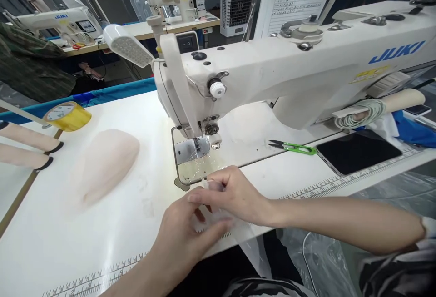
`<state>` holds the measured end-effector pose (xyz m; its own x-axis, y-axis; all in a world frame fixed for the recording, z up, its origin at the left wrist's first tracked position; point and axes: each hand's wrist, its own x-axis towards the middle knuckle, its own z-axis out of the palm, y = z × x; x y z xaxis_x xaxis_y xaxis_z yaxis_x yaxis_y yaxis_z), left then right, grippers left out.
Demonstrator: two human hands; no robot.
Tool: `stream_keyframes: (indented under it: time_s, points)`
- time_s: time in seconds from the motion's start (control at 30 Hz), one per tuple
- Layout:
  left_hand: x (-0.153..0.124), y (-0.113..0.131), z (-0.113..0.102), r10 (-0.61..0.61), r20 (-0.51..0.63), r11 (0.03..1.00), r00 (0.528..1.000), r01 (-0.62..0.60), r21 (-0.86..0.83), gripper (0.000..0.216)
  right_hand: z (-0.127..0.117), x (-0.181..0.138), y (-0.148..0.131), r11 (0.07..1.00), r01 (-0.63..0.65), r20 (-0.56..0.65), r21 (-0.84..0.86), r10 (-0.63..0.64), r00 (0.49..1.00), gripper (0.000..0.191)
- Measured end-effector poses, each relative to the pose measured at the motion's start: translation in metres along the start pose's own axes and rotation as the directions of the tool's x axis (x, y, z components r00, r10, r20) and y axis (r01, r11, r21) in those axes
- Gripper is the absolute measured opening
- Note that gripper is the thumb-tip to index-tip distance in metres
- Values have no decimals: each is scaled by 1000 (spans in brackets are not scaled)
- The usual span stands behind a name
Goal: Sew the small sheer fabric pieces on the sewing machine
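The thin cloth [220, 216] could slip or pucker from here, since it is sheer and limp and seems to be pinched by only a small part. Its loose end, which hangs past the near edge of the table [146, 224], could drag the piece askew. The thread scraps on the metal plate [190, 173] could cling to it, and fingertips straying to the far side could come too close to the needle [196, 145].

The cloth lies between the two hands, on the near side of the sewing machine [259, 74]. The right hand [238, 195] has its thumb and forefinger drawn nearly together, with a see-through bit of cloth between them. The left hand [182, 224] is partly spread, its thumb standing off from its fingers; blur and overlap hide whether those fingers also grip the cloth, so I cannot tell.
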<state>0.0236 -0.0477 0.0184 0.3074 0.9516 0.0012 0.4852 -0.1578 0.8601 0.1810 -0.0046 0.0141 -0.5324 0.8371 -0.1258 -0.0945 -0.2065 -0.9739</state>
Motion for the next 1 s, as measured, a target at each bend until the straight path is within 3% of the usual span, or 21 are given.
stream_keyframes:
  time_s: [0.07, 0.13, 0.3, 0.4, 0.53, 0.63, 0.73, 0.87, 1.0]
  points:
    - [0, -1, -4, -54, 59, 995, 997, 59, -77, 25, 4, 6, -2, 1000, -16, 26, 27, 15, 1000, 57]
    - [2, -4, -19, -93, 194, 974, 976, 130, -187, 31, 1, 11, -7, 998, -66, 26, 23, 65, 998, 60]
    - [10, -14, -67, -196, 456, 896, 868, 347, -277, 31, -15, 22, -18, 978, -191, 72, -86, 197, 978, 56]
    - [17, -14, -72, -213, 387, 898, 897, 336, -285, 15, -19, 28, -18, 964, -197, 143, -180, 224, 964, 57]
    - [29, -12, -51, -137, 245, 922, 960, 214, -322, 27, -19, 33, -14, 955, -200, 148, -220, 235, 961, 57]
    - [36, -15, -40, -131, 183, 917, 974, 189, -352, 29, -26, 34, -15, 950, -199, 170, -242, 244, 955, 53]
    - [41, -18, -39, -143, 219, 928, 965, 208, -308, 26, -39, 38, -20, 935, -119, 222, -333, 201, 954, 52]
    - [45, -21, -44, -159, 246, 948, 956, 217, -232, 24, -56, 46, -32, 863, 27, 307, -504, 150, 940, 30]
    - [49, -20, -48, -117, 290, 968, 950, 174, -178, 20, -61, 50, -36, 731, 70, 254, -679, 145, 956, 17]
